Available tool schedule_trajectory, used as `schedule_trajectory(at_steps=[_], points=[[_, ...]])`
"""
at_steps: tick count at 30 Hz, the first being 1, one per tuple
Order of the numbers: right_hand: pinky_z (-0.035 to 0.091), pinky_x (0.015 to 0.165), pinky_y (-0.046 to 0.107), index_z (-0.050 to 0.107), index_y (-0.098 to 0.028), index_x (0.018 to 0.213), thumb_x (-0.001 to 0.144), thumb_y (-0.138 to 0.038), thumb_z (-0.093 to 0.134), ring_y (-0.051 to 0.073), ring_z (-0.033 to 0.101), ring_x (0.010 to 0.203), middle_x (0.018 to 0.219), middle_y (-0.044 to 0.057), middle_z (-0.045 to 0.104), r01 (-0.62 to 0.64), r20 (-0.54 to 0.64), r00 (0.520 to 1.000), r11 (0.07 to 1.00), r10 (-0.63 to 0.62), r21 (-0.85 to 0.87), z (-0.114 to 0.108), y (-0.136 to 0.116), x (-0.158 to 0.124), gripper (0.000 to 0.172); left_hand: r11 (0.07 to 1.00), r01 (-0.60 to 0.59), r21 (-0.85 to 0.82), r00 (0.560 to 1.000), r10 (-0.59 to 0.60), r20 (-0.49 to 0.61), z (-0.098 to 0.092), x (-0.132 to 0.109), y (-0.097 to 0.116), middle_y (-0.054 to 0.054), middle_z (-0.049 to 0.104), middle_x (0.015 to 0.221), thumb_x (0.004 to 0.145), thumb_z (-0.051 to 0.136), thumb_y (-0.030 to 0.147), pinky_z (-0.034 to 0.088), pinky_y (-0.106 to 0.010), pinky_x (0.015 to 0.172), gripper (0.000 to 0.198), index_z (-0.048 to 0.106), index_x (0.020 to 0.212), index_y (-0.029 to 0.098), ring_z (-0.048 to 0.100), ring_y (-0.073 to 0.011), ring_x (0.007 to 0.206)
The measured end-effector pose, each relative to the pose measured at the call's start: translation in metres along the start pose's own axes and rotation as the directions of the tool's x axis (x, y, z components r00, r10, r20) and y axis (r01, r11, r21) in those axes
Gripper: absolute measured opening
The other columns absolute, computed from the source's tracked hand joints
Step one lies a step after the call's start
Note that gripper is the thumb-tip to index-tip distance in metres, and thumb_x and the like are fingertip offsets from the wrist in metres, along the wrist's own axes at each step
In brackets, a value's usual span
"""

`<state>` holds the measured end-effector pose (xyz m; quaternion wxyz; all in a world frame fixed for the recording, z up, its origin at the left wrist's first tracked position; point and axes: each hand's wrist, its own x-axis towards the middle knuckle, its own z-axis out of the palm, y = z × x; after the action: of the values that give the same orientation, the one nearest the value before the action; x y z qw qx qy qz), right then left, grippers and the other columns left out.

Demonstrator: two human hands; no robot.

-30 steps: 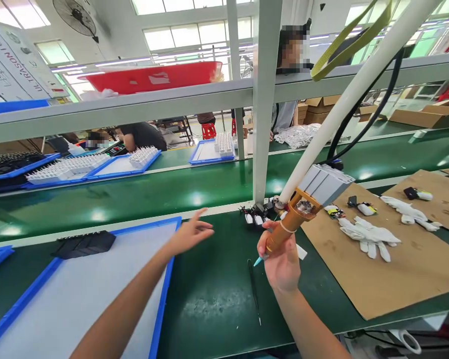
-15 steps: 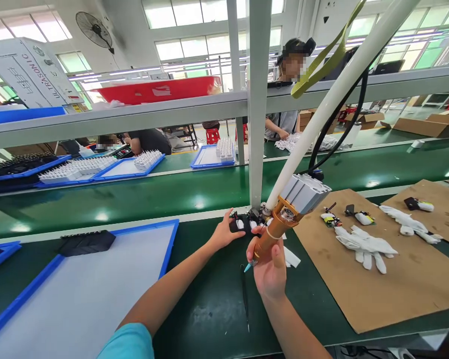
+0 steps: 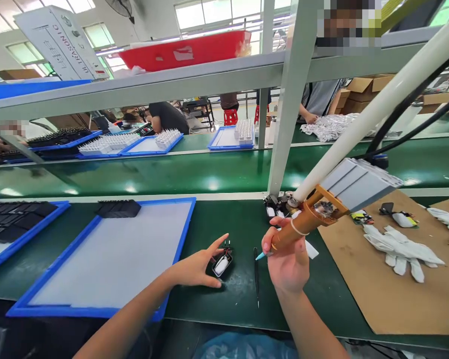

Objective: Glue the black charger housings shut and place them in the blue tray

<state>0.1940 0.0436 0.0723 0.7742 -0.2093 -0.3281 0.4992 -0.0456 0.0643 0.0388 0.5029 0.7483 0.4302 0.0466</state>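
Note:
My left hand (image 3: 196,267) is open, thumb and forefinger spread around a small black plug housing (image 3: 222,264). The housing lies on the green bench with a white piece inside and two prongs pointing away; whether a finger touches it, I cannot tell. My right hand (image 3: 287,259) is wrapped round an orange dispensing tool (image 3: 294,233) that hangs from a white tube, its light-blue tip pointing down and left. Below that tip lies a pair of black tweezers (image 3: 256,279). More black housings (image 3: 271,212) with white insides sit behind my right hand, partly hidden.
To the left is a blue-rimmed tray (image 3: 189,224) with black parts (image 3: 118,208) at its far end. Cardboard (image 3: 359,294) on the right bears white gloves (image 3: 400,249) and small assemblies (image 3: 404,218). A grey post (image 3: 286,109) rises ahead; co-workers sit beyond.
My left hand has come back toward me from the housings by the post and opened around one housing on the bench. My right hand keeps its hold on the orange tool. The view has tilted down.

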Motion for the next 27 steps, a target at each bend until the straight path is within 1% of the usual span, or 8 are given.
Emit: schedule_trajectory(at_steps=[2,4,8,11,13,16,20,27], points=[[0.04,0.047,0.026,0.058,-0.027,0.103,0.085,-0.05,0.052,0.009,0.053,0.054,0.1,0.002,0.057,0.0,0.0,1.0,1.0,0.0,-0.014,0.001,-0.001,0.0,0.03,0.998,0.046,-0.031,0.993,-0.049,-0.105,0.016,-0.008,-0.002,-0.014,0.042,0.148,0.069,0.079,0.041,0.033,-0.047,0.109,0.121,-0.008,0.152,0.031,0.046,-0.0288,0.131],[0.04,0.046,0.026,0.059,-0.027,0.103,0.085,-0.05,0.053,0.009,0.053,0.053,0.099,0.002,0.057,0.0,0.001,1.0,1.0,0.0,-0.018,0.002,-0.001,0.0,0.03,0.994,0.078,-0.081,0.971,-0.094,-0.221,0.031,-0.01,-0.004,-0.014,0.042,0.146,0.07,0.078,0.046,0.039,-0.045,0.105,0.117,-0.003,0.153,0.03,0.049,-0.029,0.126],[0.039,0.046,0.025,0.059,-0.026,0.101,0.084,-0.049,0.054,0.009,0.054,0.053,0.1,0.002,0.056,0.003,0.005,1.0,1.0,-0.003,-0.001,0.004,0.0,-0.003,0.029,0.991,0.056,-0.118,0.911,-0.099,-0.399,0.051,-0.003,-0.005,-0.013,0.048,0.136,0.074,0.074,0.044,0.045,-0.041,0.099,0.092,0.025,0.15,0.026,0.055,-0.0265,0.116],[0.038,0.045,0.025,0.058,-0.028,0.104,0.084,-0.049,0.055,0.009,0.054,0.053,0.1,0.002,0.057,0.008,0.005,1.0,1.0,-0.008,0.013,0.006,0.002,-0.005,0.03,0.996,0.014,-0.083,0.866,-0.054,-0.498,0.06,0.003,-0.003,-0.011,0.054,0.13,0.075,0.072,0.035,0.046,-0.039,0.098,0.066,0.048,0.135,0.023,0.056,-0.0256,0.113],[0.037,0.045,0.024,0.056,-0.03,0.107,0.084,-0.048,0.056,0.009,0.054,0.054,0.101,0.001,0.058,0.011,0.004,1.0,1.0,-0.011,0.015,0.009,0.003,-0.006,0.029,0.997,0.014,-0.079,0.826,-0.056,-0.56,0.066,0.004,-0.003,-0.009,0.055,0.128,0.076,0.07,0.03,0.05,-0.037,0.089,0.051,0.055,0.125,0.022,0.059,-0.0245,0.107],[0.038,0.046,0.024,0.055,-0.03,0.106,0.084,-0.05,0.056,0.009,0.054,0.053,0.1,0.0,0.06,-0.007,0.017,1.0,1.0,0.006,0.02,0.014,0.004,-0.008,0.03,0.998,0.005,-0.058,0.778,-0.04,-0.628,0.075,0.006,-0.007,-0.008,0.058,0.125,0.079,0.065,0.027,0.051,-0.035,0.084,0.04,0.056,0.118,0.022,0.06,-0.0236,0.105],[0.04,0.048,0.025,0.054,-0.029,0.111,0.08,-0.058,0.058,0.009,0.056,0.053,0.095,0.0,0.061,-0.074,0.023,0.997,0.997,0.074,0.023,0.023,0.008,-0.009,0.043,1.0,0.019,0.022,0.713,0.002,-0.701,0.086,0.01,-0.011,-0.008,0.064,0.113,0.082,0.063,0.033,0.048,-0.039,0.09,0.035,0.056,0.114,0.02,0.061,-0.0253,0.105],[0.033,0.041,0.024,0.051,-0.028,0.113,0.078,-0.063,0.056,0.007,0.046,0.044,0.091,0.001,0.061,-0.102,0.027,0.994,0.995,0.102,-0.009,0.035,0.013,-0.009,0.049,0.999,0.013,0.052,0.736,0.026,-0.676,0.086,0.007,0.01,-0.005,0.068,0.108,0.087,0.057,0.038,0.05,-0.034,0.08,0.035,0.049,0.118,0.024,0.066,-0.0222,0.092]])
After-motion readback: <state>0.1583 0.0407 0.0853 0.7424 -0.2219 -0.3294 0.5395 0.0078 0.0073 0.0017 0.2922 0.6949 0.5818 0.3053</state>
